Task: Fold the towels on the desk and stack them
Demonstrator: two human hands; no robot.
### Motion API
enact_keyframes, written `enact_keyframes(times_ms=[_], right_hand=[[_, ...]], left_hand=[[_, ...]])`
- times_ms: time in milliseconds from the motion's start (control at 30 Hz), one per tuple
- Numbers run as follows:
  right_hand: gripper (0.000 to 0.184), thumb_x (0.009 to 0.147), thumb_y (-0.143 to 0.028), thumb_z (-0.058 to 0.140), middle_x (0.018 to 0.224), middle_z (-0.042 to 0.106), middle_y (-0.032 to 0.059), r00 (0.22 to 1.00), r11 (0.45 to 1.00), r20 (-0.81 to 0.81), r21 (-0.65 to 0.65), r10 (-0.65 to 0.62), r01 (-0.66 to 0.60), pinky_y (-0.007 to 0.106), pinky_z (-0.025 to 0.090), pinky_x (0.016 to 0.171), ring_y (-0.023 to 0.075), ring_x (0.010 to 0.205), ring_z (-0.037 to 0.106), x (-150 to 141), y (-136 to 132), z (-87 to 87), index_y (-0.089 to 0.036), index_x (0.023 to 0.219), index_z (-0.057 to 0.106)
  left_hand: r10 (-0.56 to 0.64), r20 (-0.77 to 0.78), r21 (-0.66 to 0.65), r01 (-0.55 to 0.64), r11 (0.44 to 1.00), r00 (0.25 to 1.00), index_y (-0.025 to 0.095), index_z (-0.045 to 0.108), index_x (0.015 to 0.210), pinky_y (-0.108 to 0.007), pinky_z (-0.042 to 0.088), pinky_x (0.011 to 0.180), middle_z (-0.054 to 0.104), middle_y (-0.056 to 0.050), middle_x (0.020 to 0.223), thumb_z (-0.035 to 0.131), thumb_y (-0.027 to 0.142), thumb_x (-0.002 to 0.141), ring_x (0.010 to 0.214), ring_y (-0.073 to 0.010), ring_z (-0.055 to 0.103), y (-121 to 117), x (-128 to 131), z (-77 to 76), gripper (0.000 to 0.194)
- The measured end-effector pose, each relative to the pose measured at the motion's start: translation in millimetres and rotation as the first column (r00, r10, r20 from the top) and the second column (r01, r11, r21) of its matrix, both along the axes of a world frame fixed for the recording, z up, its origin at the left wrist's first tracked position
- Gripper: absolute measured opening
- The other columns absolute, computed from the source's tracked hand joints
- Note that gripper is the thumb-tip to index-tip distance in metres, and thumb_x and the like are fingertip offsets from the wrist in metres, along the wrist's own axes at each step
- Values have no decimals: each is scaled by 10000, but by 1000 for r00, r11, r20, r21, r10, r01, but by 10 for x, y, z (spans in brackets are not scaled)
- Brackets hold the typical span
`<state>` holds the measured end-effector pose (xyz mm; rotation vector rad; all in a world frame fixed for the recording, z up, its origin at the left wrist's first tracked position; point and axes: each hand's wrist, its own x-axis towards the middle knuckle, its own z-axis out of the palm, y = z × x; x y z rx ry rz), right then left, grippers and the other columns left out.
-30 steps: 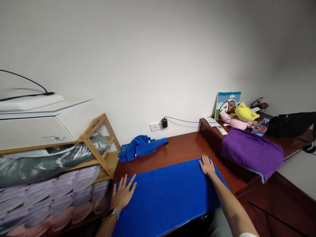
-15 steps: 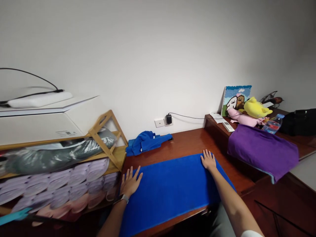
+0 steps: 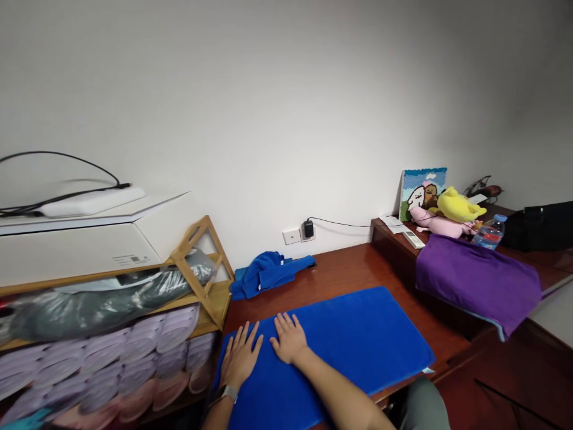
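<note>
A blue towel (image 3: 358, 334) lies spread flat on the reddish-brown wooden desk (image 3: 340, 266). My left hand (image 3: 240, 357) rests on the towel's left end, palm down with fingers apart; a watch (image 3: 225, 393) is on that wrist. Close beside it, my right hand (image 3: 289, 340) presses flat on the towel, fingers stretched out. Neither hand grips anything. Behind the towel, near the wall, sits a crumpled blue cloth (image 3: 268, 272). A small white tag (image 3: 428, 370) sticks out at the towel's near right corner.
To the left, a wooden rack (image 3: 210, 280) holds several lilac slippers (image 3: 179, 328) and a plastic-wrapped bundle (image 3: 111, 307). On the right, a raised ledge bears a purple towel (image 3: 474, 280), plush toys (image 3: 456, 206), a water bottle (image 3: 491, 233) and a remote control (image 3: 412, 240).
My right hand has moved left across the towel, from its far right corner to beside my left hand. My left hand stays at the left end. The view has shifted slightly.
</note>
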<state>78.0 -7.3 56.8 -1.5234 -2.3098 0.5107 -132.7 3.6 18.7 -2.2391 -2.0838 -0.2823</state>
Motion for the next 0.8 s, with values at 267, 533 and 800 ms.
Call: enact_keyframes(times_ms=[267,533,800], right_hand=[[710,1091,-468,183,1779,191,75,767,804,329,-38,-551,593,460,76,1340,223,1660,127,2874,61,-78,-138,1719,199],[724,1086,-475,147,1787,178,84,650,695,384,-27,-656,718,488,106,1335,249,1658,148,4040,-120,-169,-131,1720,209],[628,1094,-331,269,1720,363,142,917,906,52,183,-396,381,491,175,1336,282,1625,273,1779,-484,231,-100,1665,385]], left_hand=[[-27,-4,33,27,999,1000,269,425,1630,-528,238,1320,345,-93,1755,374,547,1016,1618,-274,338,-10,-218,-153,676],[4,19,-24,-4,1000,1000,265,404,1640,-560,237,1317,355,-112,1747,320,534,1041,1617,-289,339,-19,-129,37,662],[-308,68,88,302,949,949,315,459,1608,-494,317,1314,452,-58,1706,314,527,1079,1581,-236,411,-431,283,197,589]])
